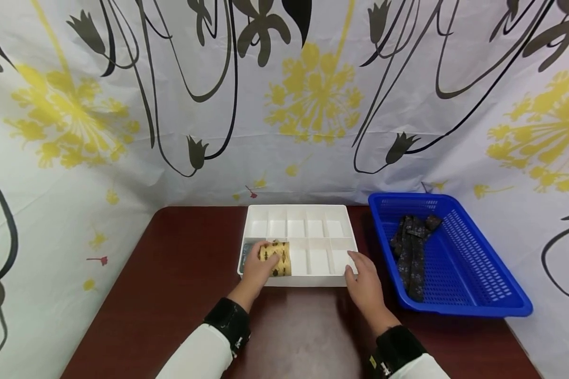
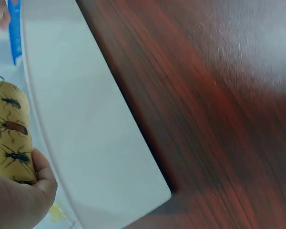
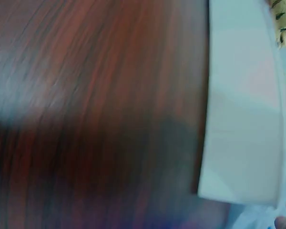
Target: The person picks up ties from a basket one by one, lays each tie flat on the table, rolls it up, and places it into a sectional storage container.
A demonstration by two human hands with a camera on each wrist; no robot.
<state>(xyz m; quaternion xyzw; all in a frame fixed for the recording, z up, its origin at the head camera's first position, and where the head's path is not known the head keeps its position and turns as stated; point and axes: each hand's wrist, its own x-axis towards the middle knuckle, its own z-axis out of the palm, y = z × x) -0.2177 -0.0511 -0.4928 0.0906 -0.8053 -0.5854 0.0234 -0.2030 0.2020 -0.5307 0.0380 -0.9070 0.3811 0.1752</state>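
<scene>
Your left hand (image 1: 256, 271) is curled around a rolled yellow tie (image 1: 277, 258) printed with dark insects, holding it in a front-row compartment near the left end of the white divided tray (image 1: 297, 212). In the left wrist view your fingers (image 2: 19, 200) wrap the lower end of the roll, with the tray's pale front wall just beside it. A darker grey item (image 1: 245, 250) lies in the compartment to the left of the roll, mostly hidden by your hand.

Your right hand (image 1: 365, 281) rests with relaxed, nearly straight fingers on the tray's front right corner, gripping nothing. The right wrist view is blurred and shows only the tray's corner against the wood, with a fingertip at the lower right edge.

The tray sits in the middle of the dark red-brown table (image 1: 180, 295). Just to its right stands a blue plastic basket (image 1: 474, 284) holding a loose dark patterned tie (image 1: 410, 247). A white curtain (image 1: 170, 95) with yellow and black flowers hangs behind the table.
</scene>
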